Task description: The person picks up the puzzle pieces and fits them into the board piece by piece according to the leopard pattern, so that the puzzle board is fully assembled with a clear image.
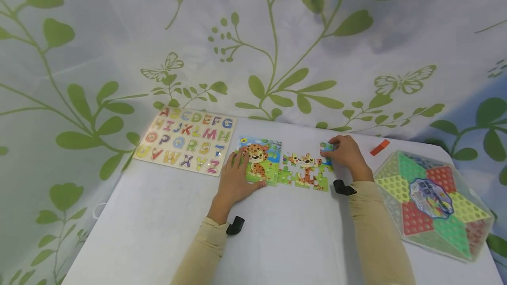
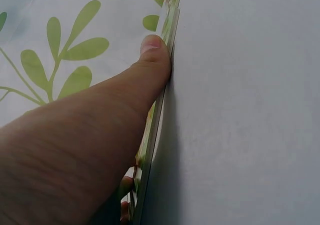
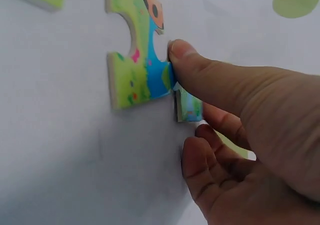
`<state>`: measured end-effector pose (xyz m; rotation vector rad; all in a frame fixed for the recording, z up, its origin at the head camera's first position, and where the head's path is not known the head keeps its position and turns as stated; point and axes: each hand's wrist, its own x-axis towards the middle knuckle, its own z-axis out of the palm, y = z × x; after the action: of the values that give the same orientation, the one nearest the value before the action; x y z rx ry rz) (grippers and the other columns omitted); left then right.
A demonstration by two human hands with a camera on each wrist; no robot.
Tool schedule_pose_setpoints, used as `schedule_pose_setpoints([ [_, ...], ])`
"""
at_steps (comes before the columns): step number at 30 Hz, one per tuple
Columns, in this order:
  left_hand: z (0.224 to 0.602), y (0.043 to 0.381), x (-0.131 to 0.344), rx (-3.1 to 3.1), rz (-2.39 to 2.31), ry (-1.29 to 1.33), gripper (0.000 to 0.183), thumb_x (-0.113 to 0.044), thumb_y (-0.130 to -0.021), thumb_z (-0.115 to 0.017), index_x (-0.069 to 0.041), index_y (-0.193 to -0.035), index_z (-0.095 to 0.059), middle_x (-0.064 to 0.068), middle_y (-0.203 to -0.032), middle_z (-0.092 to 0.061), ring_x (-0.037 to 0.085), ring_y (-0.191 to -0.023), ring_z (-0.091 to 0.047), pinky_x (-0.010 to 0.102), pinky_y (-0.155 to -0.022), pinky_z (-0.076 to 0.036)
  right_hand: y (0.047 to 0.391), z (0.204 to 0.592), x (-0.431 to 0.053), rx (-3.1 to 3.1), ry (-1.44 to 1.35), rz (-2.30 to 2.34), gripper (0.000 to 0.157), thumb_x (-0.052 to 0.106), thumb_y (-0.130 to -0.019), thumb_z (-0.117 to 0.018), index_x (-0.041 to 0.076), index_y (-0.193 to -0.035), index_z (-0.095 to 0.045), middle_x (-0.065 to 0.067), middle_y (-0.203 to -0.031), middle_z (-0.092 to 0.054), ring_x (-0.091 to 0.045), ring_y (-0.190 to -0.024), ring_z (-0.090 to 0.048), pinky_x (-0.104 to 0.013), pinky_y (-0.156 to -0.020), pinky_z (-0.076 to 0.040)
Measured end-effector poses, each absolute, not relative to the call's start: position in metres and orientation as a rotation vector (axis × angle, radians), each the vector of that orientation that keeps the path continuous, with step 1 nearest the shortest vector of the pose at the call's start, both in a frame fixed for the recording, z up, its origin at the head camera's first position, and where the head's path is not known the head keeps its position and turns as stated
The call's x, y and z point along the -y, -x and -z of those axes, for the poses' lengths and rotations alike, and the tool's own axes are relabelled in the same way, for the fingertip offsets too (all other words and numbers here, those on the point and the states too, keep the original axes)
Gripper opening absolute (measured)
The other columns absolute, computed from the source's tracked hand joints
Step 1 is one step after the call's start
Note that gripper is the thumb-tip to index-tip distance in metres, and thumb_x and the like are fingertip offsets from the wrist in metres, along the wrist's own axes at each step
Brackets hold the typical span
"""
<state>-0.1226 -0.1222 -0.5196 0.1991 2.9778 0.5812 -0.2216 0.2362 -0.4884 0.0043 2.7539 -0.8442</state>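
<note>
At the middle of the white table [image 1: 285, 232], a half-built leopard jigsaw [image 1: 305, 178], gapped along its twelve-o'clock side. Between one and two o'clock on it, a corner piece [image 1: 325, 146], pinched between thumb and curled fingers of the right hand [image 1: 347, 153]. Could seat askew and shove neighbours apart if pressed before lining up; could also slip from so slight a fingertip hold.

Just beside, toward nine o'clock, a leopard picture [image 1: 263, 168], with the left hand [image 1: 236, 179] spread over its edge, unclenched, thumb on the six-o'clock side. Could bump picture into jigsaw through a stray push from there.

Farther out, between nine and ten, an alphabet board [image 1: 207, 157], readable in coloured capitals from A through Z. Between two and three, a red strip [image 1: 380, 147], without legible writing. Between three and four, a star-patterned box [image 1: 451, 232], with a central label [image 1: 431, 199] too blurred to read. No brand legible anywhere.
</note>
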Motion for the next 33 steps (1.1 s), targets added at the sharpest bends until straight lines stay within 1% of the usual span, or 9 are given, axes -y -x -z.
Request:
schedule_pose_setpoints([
  [4,0.52,0.123,0.121,-2.99,-0.573,-0.201,0.114,-0.075,-0.08,-0.068,-0.012,-0.164,-0.022,0.008,-0.173,-0.012,0.038,-0.158,-0.015,0.058,-0.125,-0.026,0.221,0.485,-0.236,-2.718,-0.073,0.889,0.058,0.038,-0.093,-0.074,-0.002,-0.129,-0.054,-0.03,-0.13,-0.053,-0.043,-0.113,-0.051,-0.056,-0.093,-0.047],
  [7,0.521,0.123,0.121,-3.004,-0.565,-0.213,0.115,-0.075,-0.079,-0.069,-0.011,-0.163,-0.024,0.009,-0.173,-0.014,0.039,-0.157,-0.018,0.059,-0.124,-0.028,0.22,0.48,-0.233,-2.717,-0.106,0.972,0.049,0.039,-0.099,-0.067,0.002,-0.128,-0.055,-0.029,-0.132,-0.056,-0.044,-0.116,-0.055,-0.051,-0.087,-0.051],
  [10,0.522,0.122,0.121,-3.012,-0.553,-0.217,0.115,-0.075,-0.079,-0.069,-0.01,-0.163,-0.025,0.01,-0.173,-0.015,0.039,-0.157,-0.018,0.059,-0.123,-0.029,0.22,0.472,-0.223,-2.724,-0.064,1.066,0.042,0.037,-0.102,-0.061,0.004,-0.128,-0.058,-0.028,-0.132,-0.059,-0.042,-0.113,-0.063,-0.045,-0.082,-0.053],
  [14,0.519,0.121,0.121,-3.008,-0.551,-0.213,0.115,-0.075,-0.08,-0.069,-0.009,-0.163,-0.024,0.01,-0.173,-0.014,0.038,-0.157,-0.017,0.058,-0.125,-0.027,0.222,0.464,-0.192,-2.662,0.053,1.162,0.04,0.035,-0.101,-0.064,0.006,-0.129,-0.062,-0.023,-0.128,-0.064,-0.034,-0.101,-0.072,-0.038,-0.078,-0.056],
  [17,0.516,0.121,0.121,-3.002,-0.567,-0.207,0.116,-0.074,-0.08,-0.07,-0.009,-0.163,-0.023,0.009,-0.173,-0.014,0.038,-0.157,-0.017,0.058,-0.125,-0.025,0.224,0.467,-0.161,-2.601,0.138,1.177,0.038,0.036,-0.1,-0.067,0.009,-0.127,-0.065,-0.019,-0.124,-0.067,-0.028,-0.095,-0.073,-0.035,-0.075,-0.057],
  [21,0.517,0.122,0.121,-2.991,-0.569,-0.194,0.117,-0.075,-0.08,-0.069,-0.009,-0.164,-0.02,0.009,-0.173,-0.013,0.038,-0.158,-0.016,0.058,-0.125,-0.026,0.227,0.48,-0.122,-2.584,0.208,1.13,0.033,0.036,-0.099,-0.068,0.012,-0.122,-0.068,-0.015,-0.12,-0.068,-0.025,-0.092,-0.07,-0.036,-0.074,-0.057],
  [24,0.519,0.123,0.121,-2.978,-0.561,-0.183,0.119,-0.076,-0.08,-0.067,-0.01,-0.165,-0.016,0.009,-0.173,-0.011,0.037,-0.158,-0.014,0.058,-0.125,-0.026,0.229,0.488,-0.102,-2.603,0.192,1.097,0.031,0.035,-0.098,-0.07,0.013,-0.119,-0.07,-0.014,-0.118,-0.069,-0.027,-0.094,-0.068,-0.039,-0.076,-0.056],
  [28,0.522,0.124,0.12,-2.978,-0.58,-0.182,0.12,-0.075,-0.08,-0.069,-0.01,-0.165,-0.015,0.009,-0.173,-0.012,0.037,-0.158,-0.015,0.059,-0.125,-0.027,0.228,0.491,-0.087,-2.64,0.127,1.06,0.03,0.033,-0.096,-0.071,0.011,-0.117,-0.073,-0.014,-0.114,-0.069,-0.03,-0.097,-0.067,-0.042,-0.08,-0.057],
  [33,0.521,0.124,0.121,-2.984,-0.575,-0.178,0.12,-0.074,-0.08,-0.07,-0.009,-0.165,-0.014,0.009,-0.173,-0.012,0.037,-0.158,-0.015,0.058,-0.125,-0.027,0.227,0.485,-0.075,-2.691,0.083,0.983,0.031,0.031,-0.096,-0.071,0.007,-0.115,-0.073,-0.015,-0.112,-0.071,-0.03,-0.096,-0.067,-0.043,-0.08,-0.058],
])
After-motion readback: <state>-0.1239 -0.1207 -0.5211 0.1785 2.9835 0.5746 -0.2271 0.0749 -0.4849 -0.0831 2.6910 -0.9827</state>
